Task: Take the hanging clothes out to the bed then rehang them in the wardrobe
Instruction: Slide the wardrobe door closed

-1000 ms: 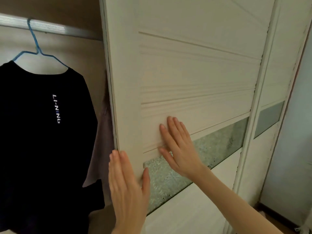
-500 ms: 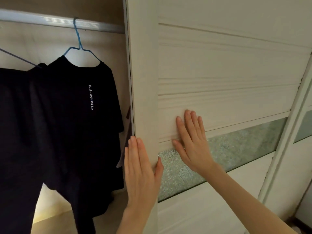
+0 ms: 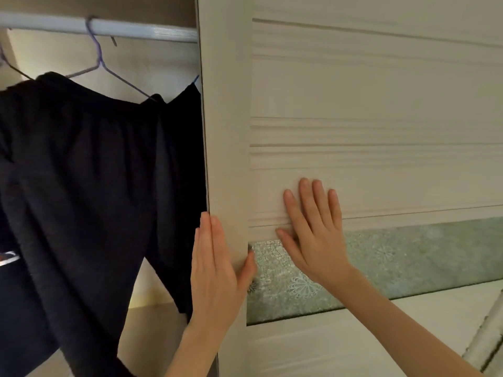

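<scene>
- My left hand [image 3: 215, 270] lies flat against the left edge of the white sliding wardrobe door [image 3: 367, 85], fingers straight and together, thumb spread out onto the door's front face; it holds nothing.
- My right hand [image 3: 313, 235] presses palm-down on the front of the same door, fingers spread wide and pointing up, empty as well.
- The right palm sits where the ribbed white panel meets the frosted green glass strip [image 3: 408, 257], with the fingertips on the white ridges and the heel of the hand over the glass.
- That glass strip runs across the door and carries a pale flower pattern near my right wrist.
- To the left of the door the wardrobe stands open, and a pale metal rail [image 3: 130, 28] crosses its top.
- A thin lilac wire hanger [image 3: 100, 61] hooks over the rail, and a dark garment [image 3: 89, 170] drapes from it, filling most of the opening.
- Another black garment [image 3: 187, 110] hangs just beside the door edge, partly hidden behind it; a bit of blue hanger [image 3: 196, 78] peeks out above it.
- At the far left a further dark piece shows a small white and orange mark [image 3: 8, 257], too cropped to read.
- The wardrobe's back wall is light wood-toned, visible above and below the clothes.
</scene>
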